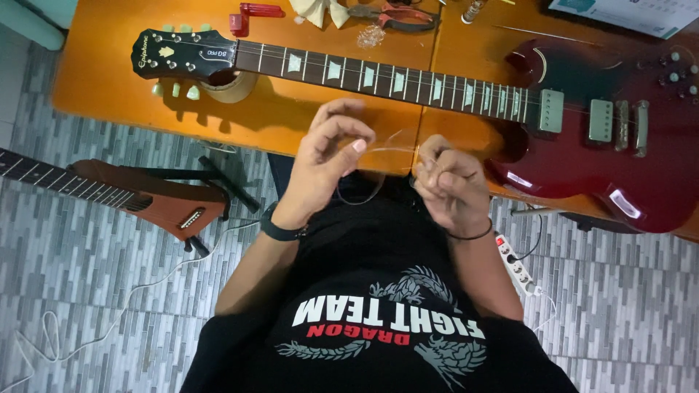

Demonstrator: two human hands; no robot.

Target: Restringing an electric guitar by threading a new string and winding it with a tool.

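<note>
Grip: both my hands pinch a thin guitar string [389, 145] between them; left hand [324, 164] has thumb and forefinger closed on one end, right hand [448, 182] has fingers curled shut around the other end, where the wire seems to loop.
String position: it hangs in the air just in front of the table edge [291, 135], above my lap, slack enough to curve; a darker loop droops below my left hand.
Why held so: I judge the two pinches keep the springy wire stretched and under control, close to my eyes.
Electric guitar [582, 138]: dark red body lies flat on the orange table, neck running left, headstock [182, 54] propped on a roll of tape [233, 86], which keeps the neck level.
Tools: red-handled pliers [397, 16] and a red string winder [251, 14] sit at the far table edge, within reach.
Floor: a second guitar [156, 196] rests on a stand to my left; a power strip [513, 262] lies to my right.
</note>
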